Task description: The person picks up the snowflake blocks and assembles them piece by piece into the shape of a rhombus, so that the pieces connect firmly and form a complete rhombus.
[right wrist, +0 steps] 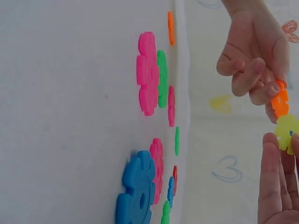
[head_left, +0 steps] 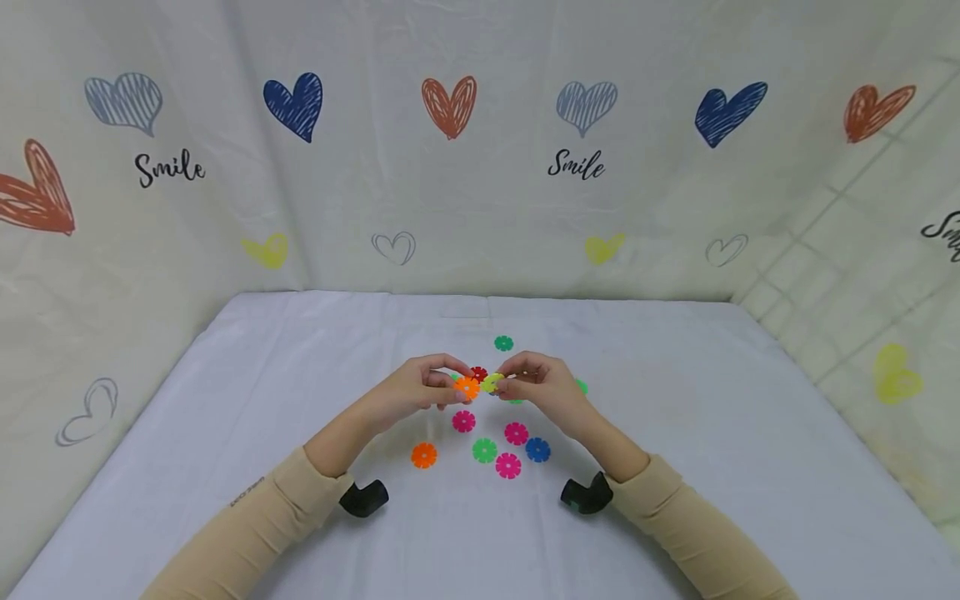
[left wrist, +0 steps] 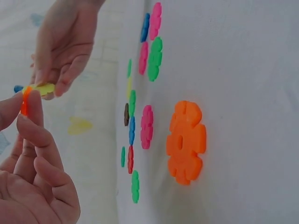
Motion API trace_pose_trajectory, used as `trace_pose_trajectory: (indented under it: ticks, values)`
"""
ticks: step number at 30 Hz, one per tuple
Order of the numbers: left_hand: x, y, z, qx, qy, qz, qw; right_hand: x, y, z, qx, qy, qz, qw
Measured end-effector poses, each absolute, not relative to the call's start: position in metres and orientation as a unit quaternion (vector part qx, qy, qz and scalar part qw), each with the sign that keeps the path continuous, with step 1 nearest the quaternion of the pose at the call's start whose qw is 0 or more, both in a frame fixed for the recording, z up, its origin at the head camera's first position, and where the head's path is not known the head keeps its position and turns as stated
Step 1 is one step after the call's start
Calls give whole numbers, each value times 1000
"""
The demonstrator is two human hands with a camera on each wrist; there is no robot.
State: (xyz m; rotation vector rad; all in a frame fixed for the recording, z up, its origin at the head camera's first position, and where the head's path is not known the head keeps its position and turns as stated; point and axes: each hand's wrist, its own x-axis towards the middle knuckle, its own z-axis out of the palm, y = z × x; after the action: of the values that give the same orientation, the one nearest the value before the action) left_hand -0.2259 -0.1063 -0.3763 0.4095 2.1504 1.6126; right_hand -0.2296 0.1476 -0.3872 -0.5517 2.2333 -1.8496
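My left hand [head_left: 401,393] pinches an orange flower-shaped plastic disc [head_left: 468,388] between thumb and fingertips, above the table. Facing it, my right hand [head_left: 551,395] holds a yellow disc [right wrist: 286,133] of the same notched kind. The two discs meet edge to edge, set at an angle to each other in the left wrist view; how deep their slots fit I cannot tell. A small blue piece [left wrist: 18,88] shows beside the yellow disc, and whether it is joined to it is unclear. Fingertips hide part of both held discs.
On the white-covered table [head_left: 262,375] lie several loose discs, among them an orange one [head_left: 423,455], a blue one [head_left: 537,450], pink ones [head_left: 508,466] and a green one [head_left: 503,342] farther back. Black wrist mounts [head_left: 364,498] hang by both sleeves. A heart-printed curtain [head_left: 495,192] stands behind.
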Motion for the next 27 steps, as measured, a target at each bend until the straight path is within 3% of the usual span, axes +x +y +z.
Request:
trace_pose_trajectory:
  ticks: [27]
  values:
    - [-222, -111, -378, 151, 765, 588, 217, -219, 141, -390, -201, 743, -634, 70]
